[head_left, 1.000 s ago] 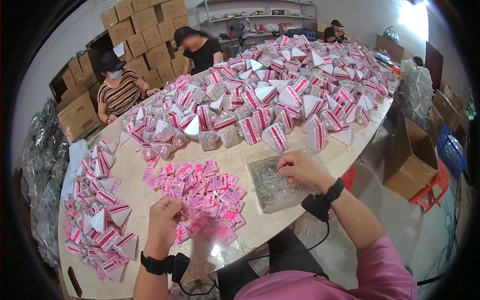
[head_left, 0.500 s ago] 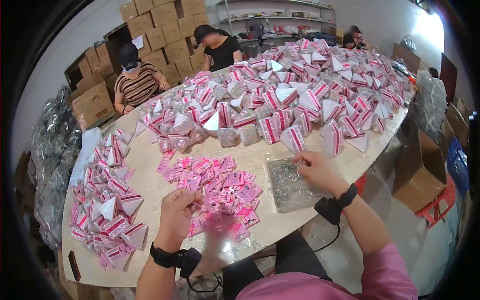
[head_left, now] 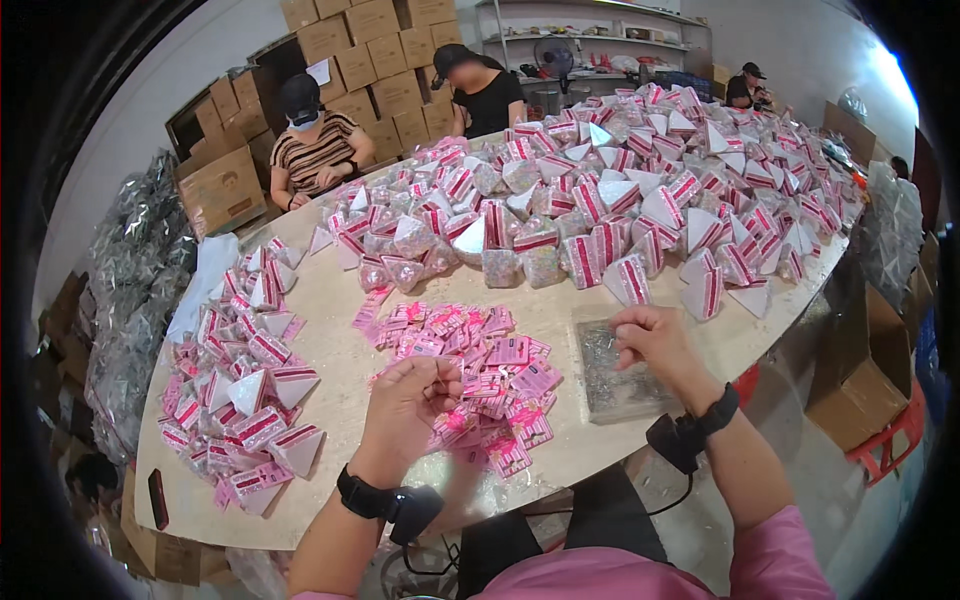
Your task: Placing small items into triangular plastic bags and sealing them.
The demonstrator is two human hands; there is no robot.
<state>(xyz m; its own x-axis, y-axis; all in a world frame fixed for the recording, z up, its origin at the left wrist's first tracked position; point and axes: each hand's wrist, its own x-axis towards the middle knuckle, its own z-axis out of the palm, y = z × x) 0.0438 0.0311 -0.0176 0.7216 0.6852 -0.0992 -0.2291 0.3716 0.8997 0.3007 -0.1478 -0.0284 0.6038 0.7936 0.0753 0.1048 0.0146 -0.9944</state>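
Note:
My left hand (head_left: 408,398) is closed in a pinch over the left side of a heap of small pink printed cards (head_left: 507,350). What its fingertips hold, if anything, is too small to make out. My right hand (head_left: 662,350) hovers over a shallow clear tray (head_left: 598,412) of many thin metal pieces, perhaps pins (head_left: 600,360). Its thumb and fingers are bent together, and anything between them is hidden. To the left of my left hand lies a group of wrapped cake-slice-shaped pieces (head_left: 262,425), white with pink bands, some with pink cards.
A large mound of similar wedge pieces (head_left: 610,205) covers the table's far side. A dark phone-like object (head_left: 158,500) lies at the left edge. Two people (head_left: 315,150) are across the table, another far right. An open carton (head_left: 860,370) stands right, and stacked boxes (head_left: 385,60) behind.
The whole view has shifted, so the table appears farther right. A thin pink card visible in my left fingers earlier no longer shows clearly. My right hand stays over the tray.

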